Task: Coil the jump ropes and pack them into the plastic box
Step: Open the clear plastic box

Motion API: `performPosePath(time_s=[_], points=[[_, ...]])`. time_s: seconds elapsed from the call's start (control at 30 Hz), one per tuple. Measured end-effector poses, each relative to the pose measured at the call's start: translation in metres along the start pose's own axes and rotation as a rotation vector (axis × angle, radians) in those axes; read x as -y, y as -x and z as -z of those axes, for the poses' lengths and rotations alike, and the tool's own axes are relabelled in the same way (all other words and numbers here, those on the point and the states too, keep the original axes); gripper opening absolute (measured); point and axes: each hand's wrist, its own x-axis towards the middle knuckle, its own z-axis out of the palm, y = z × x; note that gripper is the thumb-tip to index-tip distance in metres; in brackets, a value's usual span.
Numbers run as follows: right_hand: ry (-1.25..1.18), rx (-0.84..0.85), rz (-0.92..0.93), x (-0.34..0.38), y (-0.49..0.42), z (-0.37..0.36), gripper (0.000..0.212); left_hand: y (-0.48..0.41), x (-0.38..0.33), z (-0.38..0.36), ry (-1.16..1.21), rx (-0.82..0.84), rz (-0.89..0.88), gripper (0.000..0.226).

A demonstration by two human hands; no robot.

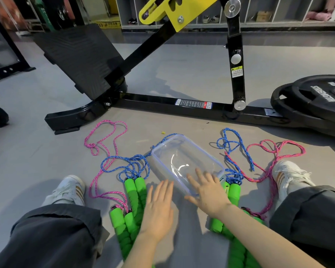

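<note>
A clear plastic box [184, 151] lies on the grey floor between my feet, turned diagonally. My right hand [207, 192] rests with spread, straight fingers on its near corner. My left hand [159, 206] hovers flat just left of the box, holding nothing. Left of the box lie a loose blue rope [124, 163] and a pink rope [104, 138], both ending in green foam handles [132, 192]. To the right lie another blue rope [232, 144] and another pink rope [275, 151], with green handles [233, 192] partly hidden under my right forearm.
A black gym machine frame [162, 103] crosses the floor just beyond the ropes, with a slanted footplate [79, 59]. Black weight plates [317, 101] lie at the far right. My legs and white shoes [70, 188] flank the ropes on both sides.
</note>
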Motion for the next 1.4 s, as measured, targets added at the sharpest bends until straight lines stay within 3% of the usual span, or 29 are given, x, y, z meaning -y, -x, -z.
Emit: performPosePath(time_s=[0.1,0.17,0.27,0.43,0.53,0.67,0.9,1.07,1.2,1.27,1.33,1.4], points=[[-0.015,-0.020,0.001,-0.004,0.001,0.010,0.064,0.002,0.018,0.004,-0.024,-0.042,0.080,0.101],[-0.032,-0.053,0.099,-0.014,0.002,0.013,0.065,0.003,0.023,0.003,-0.023,-0.073,0.114,0.104],[-0.068,0.033,0.255,-0.034,0.008,0.016,0.061,0.003,0.027,0.004,-0.017,-0.102,0.142,0.104],[-0.055,0.017,0.286,-0.051,0.016,0.016,0.078,0.003,0.022,0.001,-0.013,-0.055,0.073,0.101],[0.089,0.016,0.235,-0.047,0.018,0.015,0.068,0.005,0.017,-0.007,-0.016,-0.109,0.054,0.086],[0.191,-0.067,0.193,-0.034,0.010,0.002,0.076,0.007,0.007,-0.008,-0.032,-0.215,0.048,0.047],[0.486,-0.143,0.177,-0.019,0.012,-0.002,0.025,0.004,0.007,-0.006,-0.041,-0.206,0.064,0.085],[0.544,-0.095,0.089,-0.009,0.014,0.000,0.042,0.004,0.006,-0.006,-0.049,-0.211,0.073,0.087],[0.437,0.038,0.050,-0.011,0.017,0.007,0.056,0.003,0.006,-0.004,-0.044,-0.214,0.075,0.087],[0.411,0.080,0.075,-0.009,0.018,0.018,0.073,0.003,0.006,-0.003,-0.039,-0.222,0.054,0.086],[0.370,0.029,0.189,-0.013,0.018,0.016,0.069,0.003,0.008,-0.002,-0.067,-0.230,0.022,0.084],[0.286,0.087,0.199,-0.014,0.019,0.023,0.066,0.002,0.009,-0.001,-0.101,-0.233,-0.005,0.082]])
